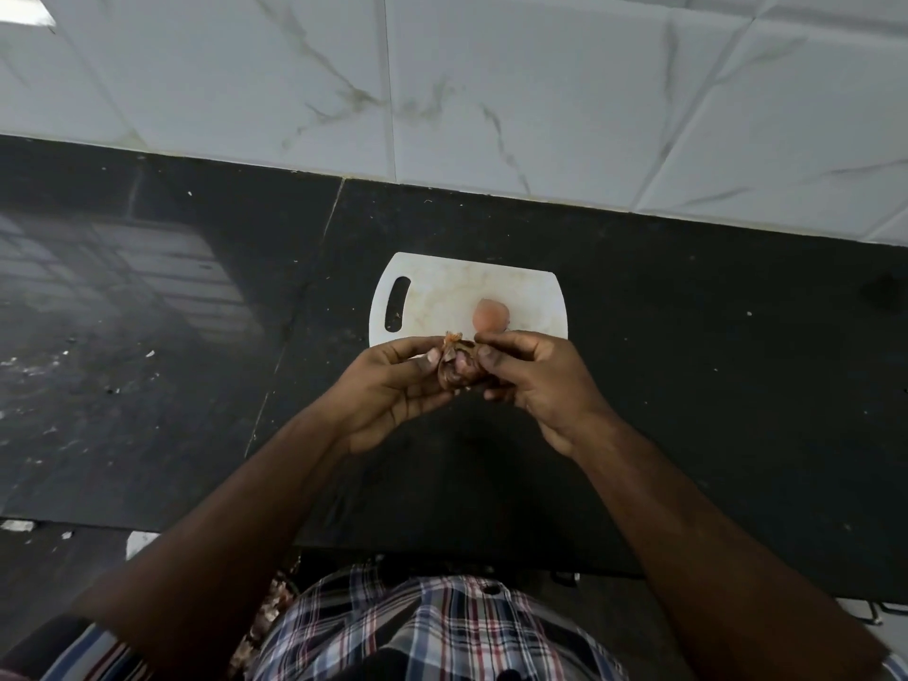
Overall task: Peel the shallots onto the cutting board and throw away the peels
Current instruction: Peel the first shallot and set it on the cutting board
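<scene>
At centre frame we record a shallot (457, 368), its brown papery skin partly loose, gripped between our left hand (393, 390) and our right hand (535, 380), fingers of both curled closed around it just below the near edge of the white cutting board (442, 292). On that board, right of its handle slot, we list one peeled pinkish shallot (490, 314) lying just above our right fingers. The board rests on a black speckled countertop (688, 361), with white marbled wall tiles (491, 90) across the upper frame and a plaid shirt (432, 626) at the lower edge.
</scene>
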`<act>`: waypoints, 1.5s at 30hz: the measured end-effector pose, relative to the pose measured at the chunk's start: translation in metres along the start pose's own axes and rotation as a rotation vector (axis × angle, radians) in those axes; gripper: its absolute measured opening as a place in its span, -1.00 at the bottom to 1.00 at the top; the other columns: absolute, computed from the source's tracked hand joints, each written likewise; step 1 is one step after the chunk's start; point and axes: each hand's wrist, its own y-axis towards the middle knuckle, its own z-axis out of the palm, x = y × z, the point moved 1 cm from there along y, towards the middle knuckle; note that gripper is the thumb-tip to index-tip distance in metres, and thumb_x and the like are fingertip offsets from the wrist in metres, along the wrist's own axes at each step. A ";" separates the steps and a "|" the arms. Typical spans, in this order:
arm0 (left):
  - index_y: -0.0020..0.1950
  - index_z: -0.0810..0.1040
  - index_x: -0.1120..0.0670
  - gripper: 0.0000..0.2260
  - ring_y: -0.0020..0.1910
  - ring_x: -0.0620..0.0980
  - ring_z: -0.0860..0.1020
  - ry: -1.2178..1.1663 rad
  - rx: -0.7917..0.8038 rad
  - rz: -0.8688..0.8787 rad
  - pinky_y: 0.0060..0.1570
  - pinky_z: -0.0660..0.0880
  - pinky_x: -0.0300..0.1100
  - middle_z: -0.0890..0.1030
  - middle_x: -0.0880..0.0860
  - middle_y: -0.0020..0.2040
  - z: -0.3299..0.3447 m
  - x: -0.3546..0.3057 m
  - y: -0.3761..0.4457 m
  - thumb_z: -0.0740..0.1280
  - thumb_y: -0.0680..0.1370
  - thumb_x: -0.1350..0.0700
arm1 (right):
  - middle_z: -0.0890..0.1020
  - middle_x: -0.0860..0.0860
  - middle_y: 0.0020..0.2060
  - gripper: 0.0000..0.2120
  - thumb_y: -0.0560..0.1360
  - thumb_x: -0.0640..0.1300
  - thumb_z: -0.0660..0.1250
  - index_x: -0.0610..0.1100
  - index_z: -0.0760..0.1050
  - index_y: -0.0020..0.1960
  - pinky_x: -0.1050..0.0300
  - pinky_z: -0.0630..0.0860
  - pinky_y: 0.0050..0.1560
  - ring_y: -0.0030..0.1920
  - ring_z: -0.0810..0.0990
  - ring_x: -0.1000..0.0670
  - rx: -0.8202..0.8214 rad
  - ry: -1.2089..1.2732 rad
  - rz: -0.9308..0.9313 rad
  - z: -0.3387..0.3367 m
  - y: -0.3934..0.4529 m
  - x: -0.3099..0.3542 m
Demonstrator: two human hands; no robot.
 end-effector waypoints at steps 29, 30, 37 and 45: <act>0.10 0.59 0.24 -0.68 -0.01 0.15 0.70 0.358 -0.042 0.079 0.10 0.64 0.09 0.70 0.19 -0.01 0.023 -0.013 -0.012 0.51 0.38 0.21 | 0.73 -0.07 0.02 -0.76 0.55 -0.26 0.39 -0.17 0.63 0.21 0.16 0.61 -0.19 -0.05 0.72 0.02 0.078 0.035 0.017 -0.017 -0.019 -0.009; 0.07 0.59 0.24 -0.70 -0.02 0.15 0.70 0.386 -0.041 0.084 0.08 0.65 0.08 0.70 0.19 -0.02 0.021 -0.014 -0.012 0.51 0.39 0.21 | 0.73 -0.08 0.01 -0.76 0.54 -0.24 0.41 -0.18 0.63 0.20 0.16 0.61 -0.20 -0.06 0.72 0.02 0.087 0.015 0.010 -0.017 -0.020 -0.008; 0.10 0.64 0.30 -0.69 0.11 0.30 0.66 0.460 -0.015 0.073 0.27 0.50 0.20 0.69 0.27 0.09 0.018 -0.021 -0.016 0.52 0.39 0.26 | 0.73 -0.09 0.02 -0.74 0.51 -0.25 0.45 -0.20 0.62 0.19 0.13 0.64 -0.19 -0.06 0.73 -0.02 0.083 -0.031 -0.009 -0.013 -0.017 -0.005; 0.05 0.75 0.02 -0.78 0.13 0.19 0.66 0.753 -0.072 0.119 0.24 0.54 0.23 0.72 0.11 0.06 0.012 -0.029 -0.017 0.57 0.42 0.17 | 0.71 -0.12 0.05 -0.76 0.51 -0.25 0.46 -0.20 0.62 0.17 0.16 0.60 -0.20 -0.05 0.72 -0.10 0.041 -0.038 -0.034 -0.008 -0.014 -0.011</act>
